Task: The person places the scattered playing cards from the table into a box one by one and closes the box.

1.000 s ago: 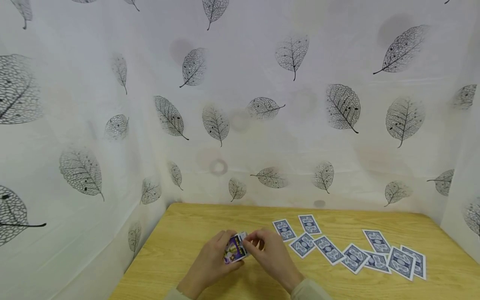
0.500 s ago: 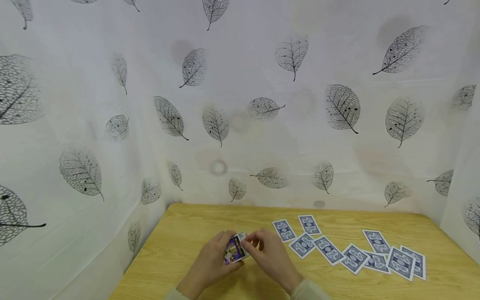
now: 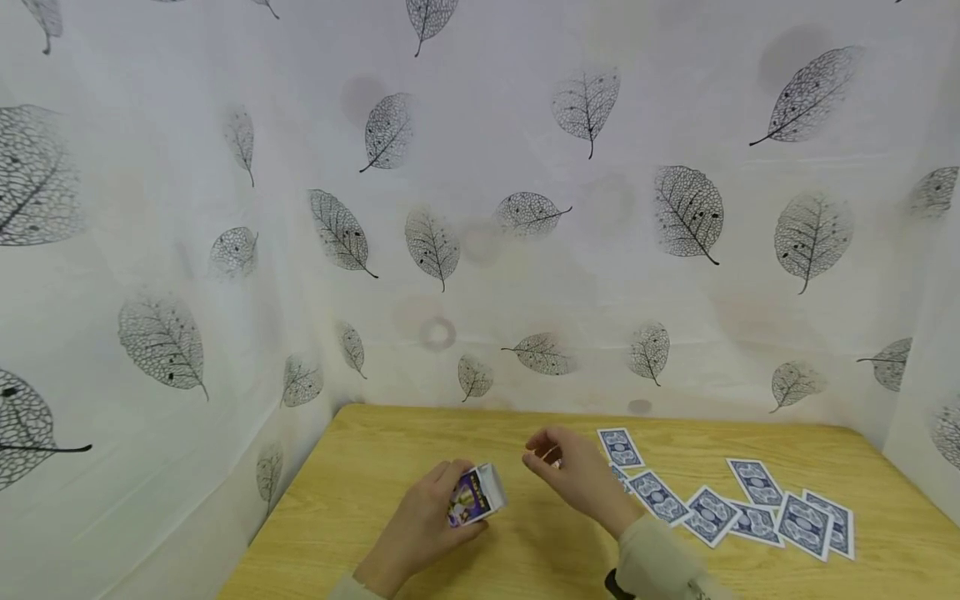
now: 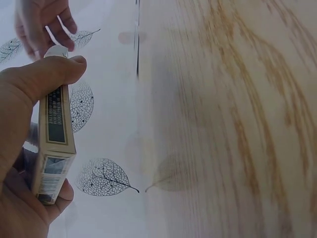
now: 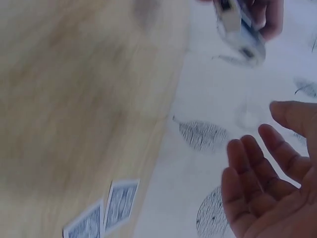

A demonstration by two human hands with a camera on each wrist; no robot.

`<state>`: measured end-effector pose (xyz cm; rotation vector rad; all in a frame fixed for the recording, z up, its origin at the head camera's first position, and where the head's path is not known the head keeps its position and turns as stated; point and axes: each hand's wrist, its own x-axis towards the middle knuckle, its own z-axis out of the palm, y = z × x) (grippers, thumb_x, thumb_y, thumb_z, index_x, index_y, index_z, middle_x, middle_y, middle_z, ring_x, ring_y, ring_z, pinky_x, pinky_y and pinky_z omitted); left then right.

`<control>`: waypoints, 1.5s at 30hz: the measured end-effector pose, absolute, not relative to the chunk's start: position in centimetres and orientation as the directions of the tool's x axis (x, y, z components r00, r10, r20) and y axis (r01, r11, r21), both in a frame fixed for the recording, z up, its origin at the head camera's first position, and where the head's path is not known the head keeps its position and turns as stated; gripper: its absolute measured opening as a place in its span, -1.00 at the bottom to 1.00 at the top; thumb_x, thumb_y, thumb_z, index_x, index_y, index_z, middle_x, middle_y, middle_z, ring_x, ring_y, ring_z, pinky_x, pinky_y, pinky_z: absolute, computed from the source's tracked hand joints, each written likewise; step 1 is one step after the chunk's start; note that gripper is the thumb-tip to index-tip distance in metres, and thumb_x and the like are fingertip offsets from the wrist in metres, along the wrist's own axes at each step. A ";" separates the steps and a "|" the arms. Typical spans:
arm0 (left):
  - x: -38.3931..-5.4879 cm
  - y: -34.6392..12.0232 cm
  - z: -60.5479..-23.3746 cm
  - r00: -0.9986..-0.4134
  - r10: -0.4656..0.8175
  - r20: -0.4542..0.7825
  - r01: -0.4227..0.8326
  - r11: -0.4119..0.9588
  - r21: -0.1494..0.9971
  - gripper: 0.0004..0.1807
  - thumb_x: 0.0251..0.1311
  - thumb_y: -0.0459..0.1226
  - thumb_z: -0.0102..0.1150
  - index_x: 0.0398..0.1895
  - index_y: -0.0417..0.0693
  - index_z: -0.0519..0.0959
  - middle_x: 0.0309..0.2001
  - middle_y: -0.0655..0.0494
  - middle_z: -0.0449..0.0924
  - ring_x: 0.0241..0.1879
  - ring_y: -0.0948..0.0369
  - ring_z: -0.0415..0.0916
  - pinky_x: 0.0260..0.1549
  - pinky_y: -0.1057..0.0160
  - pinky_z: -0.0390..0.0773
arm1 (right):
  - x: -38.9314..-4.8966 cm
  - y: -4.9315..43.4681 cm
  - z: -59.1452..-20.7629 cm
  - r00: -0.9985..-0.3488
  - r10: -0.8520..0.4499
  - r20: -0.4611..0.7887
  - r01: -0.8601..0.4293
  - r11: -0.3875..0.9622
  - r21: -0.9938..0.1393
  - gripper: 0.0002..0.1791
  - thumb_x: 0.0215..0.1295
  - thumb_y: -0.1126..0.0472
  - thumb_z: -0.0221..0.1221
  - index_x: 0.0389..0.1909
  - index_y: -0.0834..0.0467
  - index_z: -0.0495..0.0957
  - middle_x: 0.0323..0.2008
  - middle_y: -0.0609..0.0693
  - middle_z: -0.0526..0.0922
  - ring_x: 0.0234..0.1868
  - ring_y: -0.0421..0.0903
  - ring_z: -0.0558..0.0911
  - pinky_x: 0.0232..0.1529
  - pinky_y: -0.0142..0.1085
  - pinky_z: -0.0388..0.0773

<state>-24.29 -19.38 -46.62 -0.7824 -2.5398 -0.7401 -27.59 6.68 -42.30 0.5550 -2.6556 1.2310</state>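
Observation:
My left hand [image 3: 420, 521] grips a small playing-card box [image 3: 468, 500], purple and gold on its face, with the thumb along one edge and fingers beneath. The box's white top end [image 3: 492, 485] points right, its flap lifted. Seen from the left wrist, the box [image 4: 57, 124] shows a dark printed panel on its narrow side. A short way right of the box, my right hand [image 3: 581, 477] is raised with fingers loosely bent. In the right wrist view that hand [image 5: 282, 193] is turned palm up to the camera and holds nothing.
Several blue-backed playing cards [image 3: 657, 499] lie face down across the right of the wooden table [image 3: 390, 450], some overlapping. The right hand and forearm cover part of the nearest ones. A pale curtain [image 3: 465, 125] printed with leaves hangs behind and on the left.
My right hand has let go of the box's top end and moved right, over the nearest cards. The lifted flap now shows. My left hand and the box have stayed in place.

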 end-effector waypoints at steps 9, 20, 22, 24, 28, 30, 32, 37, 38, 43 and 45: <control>-24.4 -19.4 -46.5 -0.795 0.408 0.450 0.586 0.710 0.391 -0.27 0.03 -0.15 0.69 0.25 -0.07 0.52 -0.08 0.14 0.65 -0.22 0.41 0.53 -0.24 0.42 0.65 | -30.4 10.8 -42.7 -0.941 -0.316 0.122 -0.329 0.769 -0.548 -0.55 0.32 0.31 0.44 0.19 0.30 0.61 0.13 0.24 0.72 0.15 0.21 0.69 0.25 0.13 0.65; -24.4 -19.3 -46.4 -0.791 0.412 0.452 0.588 0.716 0.376 -0.26 0.02 -0.14 0.70 0.25 -0.05 0.52 -0.06 0.14 0.66 -0.21 0.40 0.53 -0.22 0.40 0.65 | -31.9 14.4 -44.4 -0.978 -0.195 -0.074 -0.152 0.910 -0.386 -0.31 -0.05 0.08 0.68 -0.01 0.40 0.62 -0.14 0.19 0.71 -0.14 0.11 0.68 0.03 0.05 0.70; -24.4 -19.3 -46.4 -0.791 0.413 0.450 0.588 0.718 0.374 -0.26 0.03 -0.13 0.70 0.26 -0.05 0.52 -0.06 0.14 0.66 -0.21 0.40 0.54 -0.21 0.40 0.65 | -31.8 14.9 -44.6 -0.980 -0.169 -0.102 -0.117 0.913 -0.390 -0.39 -0.05 0.07 0.69 -0.12 0.33 0.61 -0.28 0.09 0.65 -0.27 0.00 0.60 -0.16 -0.07 0.67; -24.3 -19.3 -46.4 -0.794 0.413 0.446 0.585 0.719 0.374 -0.26 0.03 -0.12 0.70 0.26 -0.04 0.52 -0.06 0.14 0.66 -0.21 0.40 0.54 -0.21 0.40 0.65 | -31.8 15.2 -44.7 -0.981 -0.152 -0.117 -0.094 0.912 -0.400 -0.42 -0.07 0.05 0.69 -0.18 0.27 0.60 -0.34 0.04 0.59 -0.32 -0.04 0.54 -0.24 -0.14 0.61; -24.3 -19.4 -46.3 -0.798 0.411 0.441 0.580 0.722 0.377 -0.27 0.04 -0.11 0.69 0.25 -0.04 0.52 -0.05 0.14 0.66 -0.20 0.40 0.54 -0.21 0.40 0.65 | -31.7 15.5 -44.8 -0.983 -0.155 -0.102 -0.109 0.927 -0.359 -0.34 -0.08 -0.04 0.69 -0.13 0.28 0.62 -0.30 0.06 0.58 -0.29 -0.01 0.54 -0.20 -0.05 0.66; -24.3 -19.4 -46.3 -0.800 0.409 0.439 0.578 0.722 0.380 -0.27 0.04 -0.12 0.69 0.25 -0.04 0.52 -0.04 0.14 0.66 -0.20 0.39 0.54 -0.21 0.40 0.65 | -31.8 15.6 -45.0 -0.983 -0.164 -0.076 -0.131 0.937 -0.325 -0.30 -0.10 -0.09 0.69 -0.11 0.29 0.64 -0.28 0.08 0.60 -0.27 0.01 0.54 -0.18 0.01 0.67; -24.3 -19.4 -46.3 -0.803 0.407 0.436 0.575 0.722 0.385 -0.27 0.04 -0.12 0.69 0.25 -0.03 0.51 -0.04 0.14 0.66 -0.20 0.39 0.54 -0.21 0.40 0.65 | -32.0 15.5 -45.2 -0.984 -0.171 -0.052 -0.148 0.944 -0.295 -0.27 -0.11 -0.12 0.68 -0.08 0.30 0.65 -0.26 0.09 0.60 -0.26 0.02 0.52 -0.17 0.04 0.66; -24.3 -19.4 -46.3 -0.809 0.404 0.426 0.569 0.718 0.400 -0.26 0.04 -0.13 0.69 0.26 -0.02 0.51 -0.04 0.14 0.65 -0.20 0.40 0.54 -0.23 0.41 0.64 | -31.9 14.9 -45.1 -0.984 -0.175 -0.017 -0.164 0.950 -0.267 -0.24 -0.11 -0.14 0.68 -0.02 0.31 0.69 -0.26 0.07 0.56 -0.25 0.01 0.49 -0.18 0.00 0.61; -24.3 -19.4 -46.3 -0.810 0.404 0.425 0.569 0.718 0.402 -0.26 0.04 -0.13 0.69 0.26 -0.02 0.51 -0.04 0.14 0.65 -0.20 0.40 0.54 -0.23 0.42 0.64 | -31.8 14.8 -45.0 -0.985 -0.174 -0.014 -0.164 0.948 -0.272 -0.24 -0.11 -0.13 0.68 -0.02 0.31 0.69 -0.27 0.07 0.56 -0.25 0.01 0.49 -0.19 -0.02 0.60; -24.3 -19.5 -46.2 -0.807 0.410 0.424 0.574 0.713 0.402 -0.26 0.03 -0.12 0.69 0.25 -0.03 0.50 -0.05 0.15 0.65 -0.21 0.40 0.54 -0.24 0.42 0.64 | -31.6 14.6 -44.9 -0.984 -0.177 -0.010 -0.166 0.940 -0.298 -0.27 -0.10 -0.09 0.69 -0.04 0.33 0.69 -0.28 0.07 0.58 -0.27 0.00 0.49 -0.21 -0.04 0.59; -24.3 -19.5 -46.2 -0.806 0.412 0.426 0.575 0.715 0.398 -0.26 0.03 -0.12 0.70 0.25 -0.03 0.50 -0.05 0.15 0.65 -0.21 0.40 0.54 -0.24 0.42 0.64 | -31.7 14.5 -44.9 -0.984 -0.176 -0.015 -0.163 0.939 -0.303 -0.28 -0.08 -0.07 0.69 -0.03 0.34 0.69 -0.27 0.07 0.59 -0.26 0.00 0.49 -0.21 -0.05 0.59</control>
